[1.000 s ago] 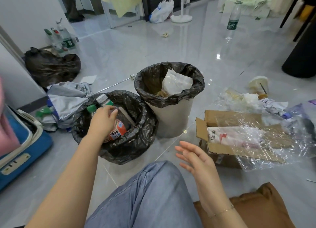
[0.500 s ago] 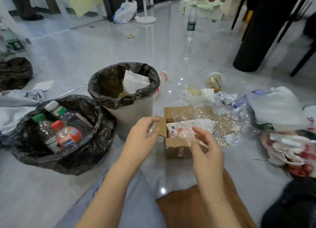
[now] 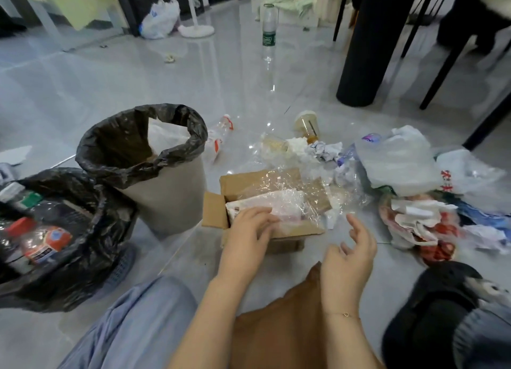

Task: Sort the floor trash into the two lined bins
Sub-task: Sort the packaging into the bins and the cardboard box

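Two bins with black liners stand on the floor: a low one (image 3: 91,247) at the left holding plastic bottles, and a taller grey one (image 3: 168,197) holding paper and plastic. An open cardboard box (image 3: 214,211) lies in front of me with a clear plastic wrapper (image 3: 279,202) across it. My left hand (image 3: 249,236) rests on the box's near edge, fingers reaching onto the wrapper. To the box's right my right hand (image 3: 351,255) hovers with loosely spread fingers and holds nothing.
A heap of plastic bags and crumpled paper (image 3: 401,180) lies at the right. A drink cup (image 3: 307,125) and a crushed bottle (image 3: 221,133) lie behind the box. An upright bottle (image 3: 269,31) stands far back. A black pillar (image 3: 367,42) and chair legs stand at the right.
My left hand left the bottle in the low bin and moved right onto the box. The view swung right. My right hand shifted to the box's right side.
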The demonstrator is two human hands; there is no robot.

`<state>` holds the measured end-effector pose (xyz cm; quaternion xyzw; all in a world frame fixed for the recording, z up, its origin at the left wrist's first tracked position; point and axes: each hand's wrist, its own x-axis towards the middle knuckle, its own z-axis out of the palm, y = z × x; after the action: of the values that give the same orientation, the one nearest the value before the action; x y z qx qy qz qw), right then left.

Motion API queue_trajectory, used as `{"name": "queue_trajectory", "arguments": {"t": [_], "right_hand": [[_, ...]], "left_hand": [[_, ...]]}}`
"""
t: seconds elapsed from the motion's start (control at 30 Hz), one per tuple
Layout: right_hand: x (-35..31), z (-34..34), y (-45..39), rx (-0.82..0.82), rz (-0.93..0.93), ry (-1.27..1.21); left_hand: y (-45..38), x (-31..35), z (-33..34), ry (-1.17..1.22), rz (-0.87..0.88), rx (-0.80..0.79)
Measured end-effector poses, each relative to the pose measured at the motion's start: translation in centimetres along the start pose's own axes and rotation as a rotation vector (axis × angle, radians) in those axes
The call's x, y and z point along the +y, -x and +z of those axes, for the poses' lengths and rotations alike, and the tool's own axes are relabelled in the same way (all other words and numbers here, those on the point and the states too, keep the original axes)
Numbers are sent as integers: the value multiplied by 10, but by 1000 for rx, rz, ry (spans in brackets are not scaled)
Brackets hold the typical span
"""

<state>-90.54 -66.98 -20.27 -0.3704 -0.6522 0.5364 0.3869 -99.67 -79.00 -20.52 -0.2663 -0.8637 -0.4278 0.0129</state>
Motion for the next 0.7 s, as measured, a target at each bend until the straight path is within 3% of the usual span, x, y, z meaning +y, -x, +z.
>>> {"name": "queue_trajectory", "arguments": {"t": [0.1,0.23,0.4,0.5,0.6,0.7], "right_hand": [[6,-2,-3,-157,-22,19],[8,-10,-2,-336,-209,132],[-2,-16,-4,-278,-242,47],[-13,-21,-6,-206,-148,-104],[-21,-24,-11,-200,20,-276],[-28,-27,-9,-246,165,-402]], "left_hand": [[12,-1,-1,37,63,69],[22,3,-7,84,52,143],[30,12,-13,141,87,191],[31,4,-18,240,-134,338],[29,-3,-36,584,-327,275],[30,-6,-49,802,-309,63]]}}
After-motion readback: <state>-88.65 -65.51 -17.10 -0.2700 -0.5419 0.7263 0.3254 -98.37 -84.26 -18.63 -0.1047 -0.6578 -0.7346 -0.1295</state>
